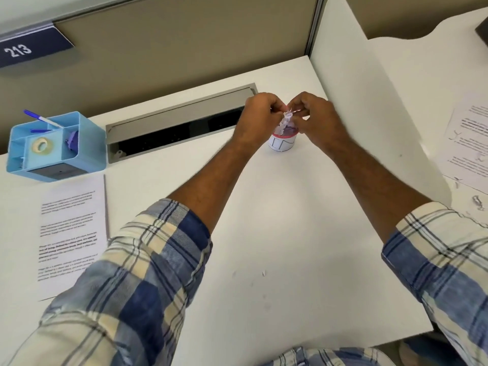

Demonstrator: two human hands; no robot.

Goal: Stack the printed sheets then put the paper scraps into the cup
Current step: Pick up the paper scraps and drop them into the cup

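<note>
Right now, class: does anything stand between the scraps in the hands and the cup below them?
Nothing visible does. Both hands, left and right, pinch the scraps directly above the cup, whose open mouth already holds some paper. The scraps hang down to its rim.

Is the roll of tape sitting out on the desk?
No, the roll of tape lies inside a compartment of the blue organizer, not on the bare desk.
</note>
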